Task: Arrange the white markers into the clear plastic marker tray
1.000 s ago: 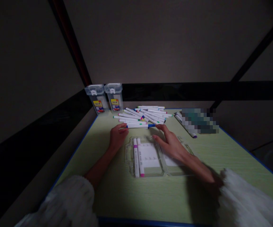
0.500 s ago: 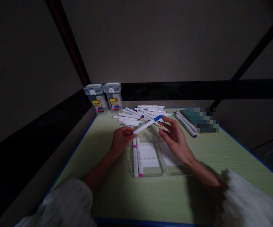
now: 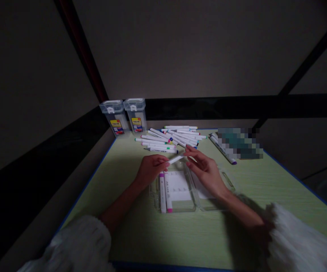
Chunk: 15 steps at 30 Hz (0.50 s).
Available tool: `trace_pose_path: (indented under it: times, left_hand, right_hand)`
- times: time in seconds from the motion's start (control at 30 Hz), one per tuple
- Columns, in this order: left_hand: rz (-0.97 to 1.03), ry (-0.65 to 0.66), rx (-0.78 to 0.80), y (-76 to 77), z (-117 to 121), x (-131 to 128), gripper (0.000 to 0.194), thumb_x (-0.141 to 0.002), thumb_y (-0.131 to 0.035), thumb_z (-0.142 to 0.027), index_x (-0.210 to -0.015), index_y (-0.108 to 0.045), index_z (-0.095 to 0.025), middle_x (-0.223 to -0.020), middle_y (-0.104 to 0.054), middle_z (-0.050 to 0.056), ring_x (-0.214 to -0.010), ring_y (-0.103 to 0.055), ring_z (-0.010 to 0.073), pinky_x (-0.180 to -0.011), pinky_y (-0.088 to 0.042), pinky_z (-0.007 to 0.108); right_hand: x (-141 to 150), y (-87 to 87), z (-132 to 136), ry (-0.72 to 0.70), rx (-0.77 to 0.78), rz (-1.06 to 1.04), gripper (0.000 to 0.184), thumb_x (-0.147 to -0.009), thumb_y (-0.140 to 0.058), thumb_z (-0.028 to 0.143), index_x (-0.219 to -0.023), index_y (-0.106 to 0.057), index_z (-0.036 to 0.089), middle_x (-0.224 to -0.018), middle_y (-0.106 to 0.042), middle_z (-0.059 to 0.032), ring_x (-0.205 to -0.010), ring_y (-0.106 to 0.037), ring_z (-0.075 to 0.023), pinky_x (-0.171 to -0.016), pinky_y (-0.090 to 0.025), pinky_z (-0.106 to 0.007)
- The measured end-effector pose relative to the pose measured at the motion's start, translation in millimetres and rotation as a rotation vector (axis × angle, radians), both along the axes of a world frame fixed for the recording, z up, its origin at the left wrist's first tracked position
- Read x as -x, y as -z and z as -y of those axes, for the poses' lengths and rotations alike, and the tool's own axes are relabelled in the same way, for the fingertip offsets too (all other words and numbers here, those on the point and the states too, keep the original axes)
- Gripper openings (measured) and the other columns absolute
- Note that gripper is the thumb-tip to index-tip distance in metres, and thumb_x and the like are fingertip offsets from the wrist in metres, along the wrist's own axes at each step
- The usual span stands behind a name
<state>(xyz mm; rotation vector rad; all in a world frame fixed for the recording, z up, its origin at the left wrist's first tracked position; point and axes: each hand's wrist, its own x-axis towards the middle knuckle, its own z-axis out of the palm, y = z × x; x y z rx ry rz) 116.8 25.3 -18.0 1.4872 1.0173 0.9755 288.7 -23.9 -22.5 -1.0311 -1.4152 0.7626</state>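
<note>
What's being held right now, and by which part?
A white marker: the left hand pinches one end; the right hand is at the other, its grip unclear.

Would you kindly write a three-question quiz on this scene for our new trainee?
1. Multiple choice: what does the left hand grip? (a) a box lid (b) a marker (c) a paper sheet
2. True or false: in the picture, both tall plastic boxes stand to the left of the loose pile of pens.
3. Fill in the number: ___ white markers can be seen lying in the open clear case.

Key: 1. b; 2. true; 3. two
</note>
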Motion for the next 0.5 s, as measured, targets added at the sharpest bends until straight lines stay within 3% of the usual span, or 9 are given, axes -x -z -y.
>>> trace_pose_path:
  times: [0.07, 0.17, 0.3, 0.5]
  left_hand:
    - [0.029, -0.036, 0.017, -2.2, 0.2, 0.4, 0.013, -0.057, -0.064, -0.019, -0.068, -0.062, -0.012, -0.055, -0.061, 0.000, -0.048, -0.057, 0.0106, -0.049, -0.044, 0.021]
    - [0.069, -0.066, 0.035, -5.8, 1.5, 1.1, 0.014, -0.060, -0.063, -0.021, -0.070, -0.062, -0.011, -0.056, -0.062, 0.000, -0.049, -0.057, 0.0102, -0.051, -0.044, 0.021]
    - [0.073, -0.023, 0.022, -6.9, 4.3, 1.1, 0.015, -0.065, -0.060, -0.026, -0.070, -0.064, -0.012, -0.055, -0.063, 0.001, -0.051, -0.056, 0.0105, -0.053, -0.044, 0.022]
    - [0.075, 0.038, 0.040, -3.7, 6.0, 0.7, 0.020, -0.066, -0.060, -0.031, -0.069, -0.063, -0.012, -0.055, -0.063, 0.002, -0.050, -0.056, 0.0102, -0.053, -0.044, 0.022]
  right_hand:
    - [0.8, 0.5, 2.1, -0.007, -0.055, 0.047, 0.014, -0.075, -0.053, 0.022, -0.088, -0.058, 0.022, -0.116, -0.051, -0.0067, -0.113, -0.044, -0.0196, -0.094, -0.037, -0.039]
    - [2.3, -0.9, 5.9, -0.050, -0.011, 0.116, 0.023, -0.076, -0.051, 0.021, -0.098, -0.058, 0.021, -0.107, -0.057, -0.0072, -0.101, -0.052, -0.0183, -0.086, -0.043, -0.037]
    - [4.6, -3.3, 9.9, -0.133, 0.079, 0.156, 0.041, -0.077, -0.050, 0.019, -0.118, -0.047, 0.021, -0.112, -0.056, -0.0083, -0.095, -0.056, -0.0178, -0.083, -0.045, -0.038]
    - [4.2, -3.0, 10.3, -0.165, 0.087, 0.198, 0.046, -0.078, -0.049, 0.019, -0.123, -0.043, 0.022, -0.105, -0.059, -0.0072, -0.094, -0.056, -0.0183, -0.083, -0.045, -0.038]
